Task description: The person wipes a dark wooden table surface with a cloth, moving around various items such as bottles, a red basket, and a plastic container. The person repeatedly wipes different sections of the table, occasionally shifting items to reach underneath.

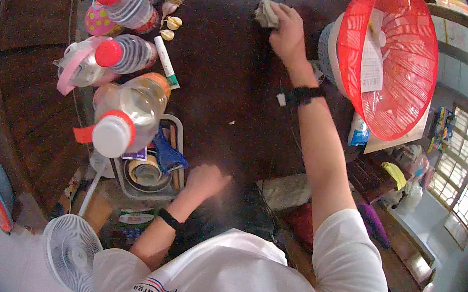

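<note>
My right hand [288,33] is shut on a bunched grey cloth [268,14], pressed to the dark wooden tabletop [225,78] at its far side. My left hand [208,181] is at the near edge of the table, blurred, and its fingers are hard to make out. Beside it stands a tray [179,130] with rolls of tape [145,173] and a blue item [167,153]. A tiny white scrap [231,122] lies on the wood between my hands.
Plastic bottles [134,9], a large white-capped bottle [113,134], garlic cloves [173,23] and a white tube [166,61] line the left side. A red plastic basket [408,71] holding papers stands at right. A white fan [72,253] is at lower left.
</note>
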`<move>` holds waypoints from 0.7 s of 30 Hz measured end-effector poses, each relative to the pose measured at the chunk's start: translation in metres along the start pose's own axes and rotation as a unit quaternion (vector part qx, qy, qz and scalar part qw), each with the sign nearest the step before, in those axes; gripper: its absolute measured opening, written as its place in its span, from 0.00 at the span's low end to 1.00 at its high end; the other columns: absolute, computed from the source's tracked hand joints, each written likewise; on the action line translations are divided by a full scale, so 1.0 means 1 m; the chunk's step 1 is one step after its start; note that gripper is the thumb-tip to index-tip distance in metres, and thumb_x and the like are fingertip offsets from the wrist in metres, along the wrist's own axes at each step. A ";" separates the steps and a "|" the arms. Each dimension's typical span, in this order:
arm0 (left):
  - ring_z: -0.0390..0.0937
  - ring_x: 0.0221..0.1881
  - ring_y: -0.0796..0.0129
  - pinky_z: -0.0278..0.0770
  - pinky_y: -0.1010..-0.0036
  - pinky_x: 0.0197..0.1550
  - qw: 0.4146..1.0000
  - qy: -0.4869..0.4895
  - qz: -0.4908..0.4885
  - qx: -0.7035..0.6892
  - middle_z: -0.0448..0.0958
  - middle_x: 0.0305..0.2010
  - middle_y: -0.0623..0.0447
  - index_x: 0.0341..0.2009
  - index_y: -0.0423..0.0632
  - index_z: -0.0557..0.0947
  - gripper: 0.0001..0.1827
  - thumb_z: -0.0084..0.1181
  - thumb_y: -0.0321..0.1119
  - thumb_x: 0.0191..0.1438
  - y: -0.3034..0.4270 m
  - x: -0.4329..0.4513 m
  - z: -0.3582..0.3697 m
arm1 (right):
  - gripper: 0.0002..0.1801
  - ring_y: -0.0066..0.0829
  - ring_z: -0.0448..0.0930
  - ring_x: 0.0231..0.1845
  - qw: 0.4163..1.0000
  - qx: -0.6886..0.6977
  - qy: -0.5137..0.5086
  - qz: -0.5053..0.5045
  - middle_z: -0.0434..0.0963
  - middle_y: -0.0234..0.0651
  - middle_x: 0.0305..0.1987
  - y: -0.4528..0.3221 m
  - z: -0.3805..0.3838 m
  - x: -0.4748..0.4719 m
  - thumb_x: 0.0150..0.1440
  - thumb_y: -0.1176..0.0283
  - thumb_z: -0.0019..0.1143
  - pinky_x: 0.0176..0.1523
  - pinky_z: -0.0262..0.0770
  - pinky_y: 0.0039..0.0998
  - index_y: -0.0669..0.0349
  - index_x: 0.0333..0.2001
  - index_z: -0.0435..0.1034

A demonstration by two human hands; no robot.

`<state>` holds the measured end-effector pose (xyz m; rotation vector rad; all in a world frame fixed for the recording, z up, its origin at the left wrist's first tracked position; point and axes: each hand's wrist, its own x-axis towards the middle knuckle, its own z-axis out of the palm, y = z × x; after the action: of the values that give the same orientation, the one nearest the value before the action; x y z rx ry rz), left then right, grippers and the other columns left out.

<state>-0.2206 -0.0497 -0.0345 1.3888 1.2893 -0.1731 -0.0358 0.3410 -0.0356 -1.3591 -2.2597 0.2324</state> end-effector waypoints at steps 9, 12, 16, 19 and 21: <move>0.89 0.30 0.54 0.87 0.59 0.43 0.994 -0.035 -0.091 -0.051 0.86 0.20 0.51 0.21 0.43 0.90 0.36 0.60 0.63 0.65 0.015 -0.003 -0.010 | 0.42 0.58 0.65 0.79 0.996 0.050 -0.055 0.048 0.72 0.44 0.73 -0.053 -0.041 -0.139 0.47 0.92 0.55 0.80 0.64 0.49 0.55 0.68 0.72; 0.87 0.25 0.64 0.86 0.66 0.39 0.985 -0.047 -0.143 -0.083 0.86 0.20 0.51 0.20 0.43 0.90 0.35 0.61 0.62 0.66 0.020 -0.001 -0.010 | 0.42 0.58 0.65 0.79 0.993 0.065 -0.078 0.051 0.71 0.42 0.75 -0.063 -0.059 -0.182 0.47 0.92 0.57 0.79 0.67 0.49 0.54 0.68 0.72; 0.86 0.21 0.66 0.85 0.71 0.33 0.984 -0.018 -0.150 -0.099 0.85 0.20 0.47 0.20 0.39 0.88 0.36 0.66 0.61 0.63 0.025 -0.002 -0.011 | 0.43 0.56 0.65 0.80 0.990 0.071 -0.113 0.048 0.70 0.42 0.75 -0.080 -0.080 -0.249 0.47 0.91 0.57 0.78 0.69 0.48 0.53 0.68 0.72; 0.85 0.20 0.66 0.85 0.70 0.32 0.984 -0.005 -0.156 -0.084 0.85 0.19 0.47 0.21 0.37 0.89 0.37 0.66 0.62 0.63 0.032 -0.003 -0.012 | 0.42 0.54 0.64 0.81 0.989 0.063 -0.130 0.037 0.69 0.41 0.76 -0.091 -0.098 -0.294 0.48 0.89 0.58 0.78 0.69 0.48 0.52 0.69 0.72; 0.85 0.19 0.66 0.85 0.71 0.29 0.984 0.002 -0.156 -0.080 0.85 0.19 0.47 0.21 0.36 0.88 0.38 0.66 0.63 0.63 0.035 -0.005 -0.012 | 0.41 0.52 0.64 0.81 0.986 0.089 -0.140 0.031 0.69 0.40 0.76 -0.096 -0.114 -0.326 0.49 0.88 0.58 0.78 0.69 0.48 0.52 0.69 0.73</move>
<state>-0.2028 -0.0332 -0.0060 1.0469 1.4869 -0.2743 0.0703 0.0000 -0.0047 -1.3734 -2.3531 0.6691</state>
